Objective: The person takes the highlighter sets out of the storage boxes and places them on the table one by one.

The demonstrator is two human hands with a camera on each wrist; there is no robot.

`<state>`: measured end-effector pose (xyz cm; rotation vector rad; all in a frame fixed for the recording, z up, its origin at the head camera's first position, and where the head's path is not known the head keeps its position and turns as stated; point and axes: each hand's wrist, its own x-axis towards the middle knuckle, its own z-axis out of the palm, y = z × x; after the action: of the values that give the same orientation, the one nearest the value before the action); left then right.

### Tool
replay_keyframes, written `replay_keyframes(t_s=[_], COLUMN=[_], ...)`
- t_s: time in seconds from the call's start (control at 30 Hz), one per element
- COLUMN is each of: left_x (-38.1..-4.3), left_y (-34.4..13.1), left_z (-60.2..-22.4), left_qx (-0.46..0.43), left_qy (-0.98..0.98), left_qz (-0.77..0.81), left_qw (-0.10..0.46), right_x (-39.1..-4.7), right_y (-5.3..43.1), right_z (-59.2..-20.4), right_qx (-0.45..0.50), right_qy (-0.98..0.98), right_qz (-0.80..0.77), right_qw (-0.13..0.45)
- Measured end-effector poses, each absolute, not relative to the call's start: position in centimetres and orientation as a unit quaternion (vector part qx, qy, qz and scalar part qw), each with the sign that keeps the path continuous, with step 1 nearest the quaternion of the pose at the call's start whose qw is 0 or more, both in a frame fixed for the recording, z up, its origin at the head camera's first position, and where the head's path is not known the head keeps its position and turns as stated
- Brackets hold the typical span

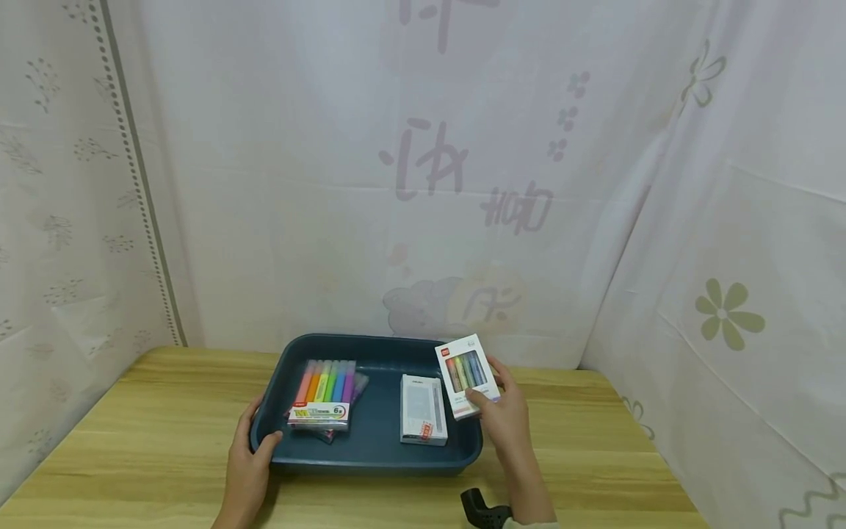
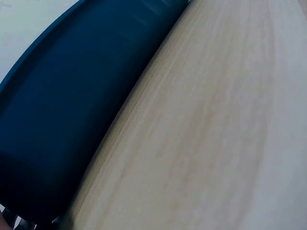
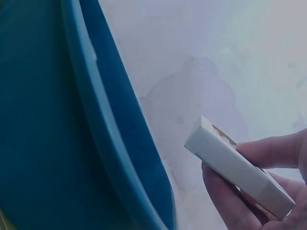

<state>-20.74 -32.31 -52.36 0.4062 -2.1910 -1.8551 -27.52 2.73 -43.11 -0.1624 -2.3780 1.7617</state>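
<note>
The white box with coloured sticks [image 1: 468, 375] is up in the air at the right end of the tray, tilted, its window facing up towards the person's head. The right hand [image 1: 505, 411] has it pinched by its lower right side, thumb on the front and fingers behind, closed no further than the box's thickness. At the other end, the left hand [image 1: 247, 452] grips the rim of the dark blue tray [image 1: 370, 468], thumb over the edge and fingers outside.

Inside the tray, a pack of six bright markers [image 1: 324, 393] lies to the left, on top of another pack [image 1: 360, 386] that is mostly covered. A white box with a red sticker [image 1: 423, 410] lies right of the middle, near the held one. From the head, the held box hides some of the tray's far right corner. The tray sits on the wood-grain counter [image 1: 595, 448], with printed cloth [image 1: 297, 184] hanging behind.

The right wrist view shows the held box's narrow side and a gap between it and the tray rim. The left wrist view shows the tray's outer wall along the counter; the dark bottom corner may hold fingertips, but it's too murky to be sure.
</note>
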Motion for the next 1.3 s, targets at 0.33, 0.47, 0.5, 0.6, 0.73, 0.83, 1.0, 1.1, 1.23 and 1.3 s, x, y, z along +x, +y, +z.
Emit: replay_keyframes(t_s=[0.33, 0.47, 0.5, 0.6, 0.73, 0.83, 1.0, 1.1, 1.23, 1.3], left_x=[-20.8, -20.8, -20.8, -20.8, -20.9, -20.8, -20.7, -20.8, -21.0, -20.8], left_y=[-32.5, -32.5, -32.5, -32.4, -32.3, -32.3, -32.3, -32.4, -32.5, -32.6], left_z=[-52.6, -52.5, -52.4, -52.3, -52.4, -52.4, -52.2, -52.1, -52.4, -52.7], left_qx=[0.140, 0.138, 0.137, 0.138, 0.137, 0.139, 0.144, 0.142, 0.141, 0.147], left_qy=[-0.750, -0.748, -0.747, -0.746, -0.748, -0.749, -0.750, -0.746, -0.746, -0.749], left_qz=[-0.636, -0.638, -0.639, -0.640, -0.638, -0.636, -0.634, -0.638, -0.640, -0.636], left_qw=[0.119, 0.122, 0.121, 0.120, 0.119, 0.120, 0.122, 0.123, 0.122, 0.114], right_x=[-27.8, -27.8, -27.8, -27.8, -28.0, -28.1, -28.2, -28.4, -28.3, -28.0], right_y=[4.7, 5.3, 5.4, 5.7, 6.3, 6.8, 7.4, 7.7, 7.9, 8.0], right_z=[-43.2, -43.2, -43.2, -43.3, -43.5, -43.6, -43.6, -43.7, -43.9, -44.0], right_qx=[-0.058, -0.056, -0.058, -0.066, -0.072, -0.077, -0.086, -0.089, -0.089, -0.093], right_qy=[-0.789, -0.783, -0.782, -0.783, -0.782, -0.780, -0.782, -0.784, -0.782, -0.782], right_qz=[0.605, 0.614, 0.615, 0.613, 0.613, 0.616, 0.611, 0.608, 0.611, 0.611], right_qw=[0.087, 0.087, 0.086, 0.085, 0.086, 0.085, 0.085, 0.086, 0.083, 0.079])
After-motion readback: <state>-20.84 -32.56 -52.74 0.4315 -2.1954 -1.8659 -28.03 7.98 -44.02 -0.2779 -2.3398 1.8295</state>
